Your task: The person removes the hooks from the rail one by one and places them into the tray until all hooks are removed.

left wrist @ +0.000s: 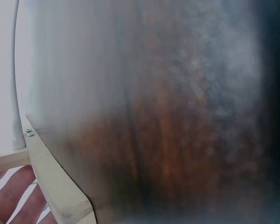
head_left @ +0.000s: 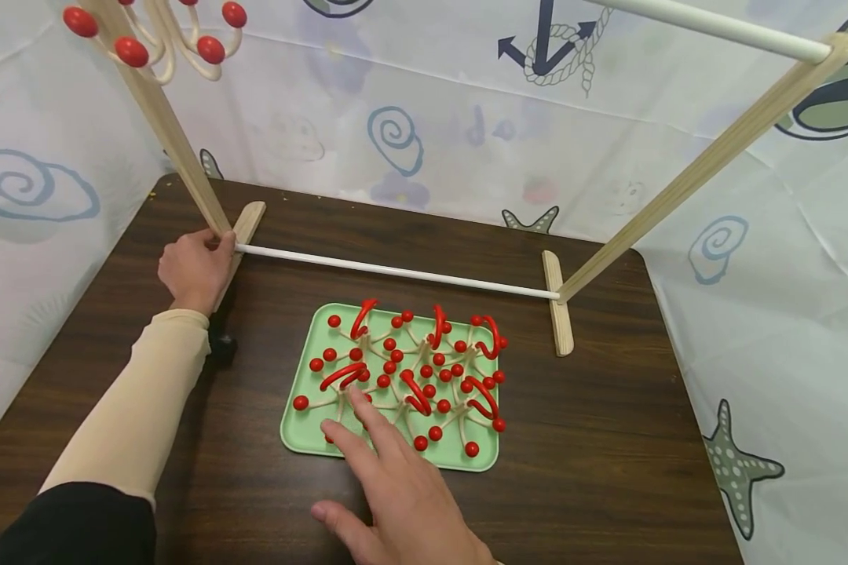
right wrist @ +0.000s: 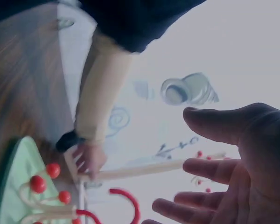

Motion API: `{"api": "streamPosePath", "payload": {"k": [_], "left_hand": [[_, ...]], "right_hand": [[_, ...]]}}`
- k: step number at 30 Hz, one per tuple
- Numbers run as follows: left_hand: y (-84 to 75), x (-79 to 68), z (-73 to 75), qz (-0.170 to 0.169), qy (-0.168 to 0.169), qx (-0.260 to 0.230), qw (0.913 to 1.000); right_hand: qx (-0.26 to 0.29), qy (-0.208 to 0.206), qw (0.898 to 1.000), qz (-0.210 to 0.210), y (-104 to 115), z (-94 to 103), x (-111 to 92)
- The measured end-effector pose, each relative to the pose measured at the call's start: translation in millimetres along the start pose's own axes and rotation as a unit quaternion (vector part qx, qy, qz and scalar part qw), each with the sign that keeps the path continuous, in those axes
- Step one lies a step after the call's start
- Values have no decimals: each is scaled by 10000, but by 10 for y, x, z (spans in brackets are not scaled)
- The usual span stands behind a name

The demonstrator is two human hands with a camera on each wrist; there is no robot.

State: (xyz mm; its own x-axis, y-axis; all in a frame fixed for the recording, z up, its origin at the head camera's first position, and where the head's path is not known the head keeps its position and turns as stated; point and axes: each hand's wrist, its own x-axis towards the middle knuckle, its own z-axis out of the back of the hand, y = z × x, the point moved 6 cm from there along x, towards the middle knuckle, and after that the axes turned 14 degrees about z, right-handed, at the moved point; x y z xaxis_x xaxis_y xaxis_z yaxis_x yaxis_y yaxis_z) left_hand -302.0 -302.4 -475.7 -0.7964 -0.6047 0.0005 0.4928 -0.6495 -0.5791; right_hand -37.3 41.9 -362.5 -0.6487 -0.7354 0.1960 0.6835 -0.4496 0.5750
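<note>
My left hand (head_left: 196,271) grips the left wooden post (head_left: 173,141) of a rack low down, just above its foot (head_left: 250,224). In the left wrist view its fingers (left wrist: 14,191) show behind the pale wood. Spread and relaxed, my right hand (head_left: 403,494) hovers over the near edge of a light green tray (head_left: 300,435), holding nothing. On the tray lie several cream branched hangers with red ball tips, each topped by a red hook (head_left: 342,375). The right wrist view shows the right palm (right wrist: 266,158) with fingers apart.
A white lower rod (head_left: 396,272) joins the left post to the right post (head_left: 699,173) behind the tray. Higher up runs a white top rod (head_left: 721,22). Another red-tipped branched piece (head_left: 162,47) hangs at upper left. Patterned cloth (head_left: 452,141) surrounds the dark wooden table (head_left: 608,463).
</note>
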Motion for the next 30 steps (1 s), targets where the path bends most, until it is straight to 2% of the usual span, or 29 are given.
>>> {"api": "streamPosePath", "payload": {"k": [3,7,12,14,19,23,26,28,30], "left_hand": [[-23,5,5,-24,1,-18,10000],[-40,10,14,-51,2,0,10000],[-33,7,20,-14,-8,25,10000],[-25,9,16,8,-8,34,10000],[-14,21,15,-43,-33,28,10000],[-18,33,24,-204,-106,-35,9997],[-12,29,34,-271,-82,-23,9996],[-2,27,33,-231,-8,6,9997],[10,26,35,-180,39,37,9998]], "right_hand": [[-85,-145,9983,563,83,137,61],[-224,-384,9934,1059,107,343,232],[-637,-671,9845,1492,101,727,642],[-975,-772,9791,1607,124,902,835],[-1923,-633,9651,1658,244,1282,1383],[-2782,-365,9463,1608,340,1506,1915],[-3325,-39,9333,1357,386,1622,2312],[-3411,117,9325,1185,399,1692,2533],[-3316,239,9377,1009,404,1751,2717]]}}
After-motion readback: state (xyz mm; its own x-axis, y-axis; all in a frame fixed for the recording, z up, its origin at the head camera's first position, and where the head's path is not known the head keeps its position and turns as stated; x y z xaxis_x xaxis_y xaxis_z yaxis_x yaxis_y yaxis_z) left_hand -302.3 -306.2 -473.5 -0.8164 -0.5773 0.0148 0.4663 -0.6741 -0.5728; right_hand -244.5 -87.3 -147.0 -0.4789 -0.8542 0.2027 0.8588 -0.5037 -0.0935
